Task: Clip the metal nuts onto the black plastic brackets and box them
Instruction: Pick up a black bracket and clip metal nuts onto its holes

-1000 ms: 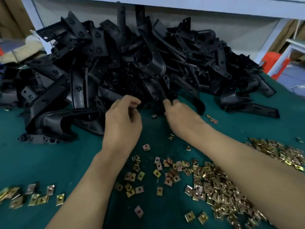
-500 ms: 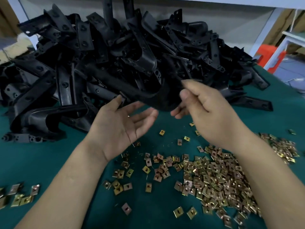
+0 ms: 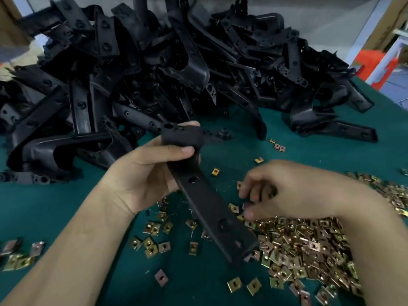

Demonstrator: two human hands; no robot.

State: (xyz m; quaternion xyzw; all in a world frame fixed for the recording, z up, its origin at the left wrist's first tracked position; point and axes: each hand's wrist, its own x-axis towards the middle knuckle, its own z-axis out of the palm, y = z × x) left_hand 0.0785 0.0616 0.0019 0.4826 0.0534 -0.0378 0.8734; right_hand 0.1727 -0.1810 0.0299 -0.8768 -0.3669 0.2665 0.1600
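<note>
Gripping bracket [image 3: 207,202] by far end in left hand [image 3: 141,173], thumb clamped across, holes facing up, probably for clipping. Hovering right hand [image 3: 293,191] over nut heap [image 3: 309,246], near right; fingers curled, blurred: cannot tell whether pinching anything.

Black plastic bracket [image 3: 205,202], one: long flat strip with round holes and a broader head. Held above the table [image 3: 55,206] by its head in the left grip [image 3: 141,173], tilted, lower end over the nuts.
Bracket pile [image 3: 154,74]: many alike, tangled, along the table's far edge.
Metal nuts [image 3: 304,246]: square, brass-coloured, heaped toward the near right corner. Looser scatter at near middle, small cluster at the left edge, further heap at the right edge.
</note>
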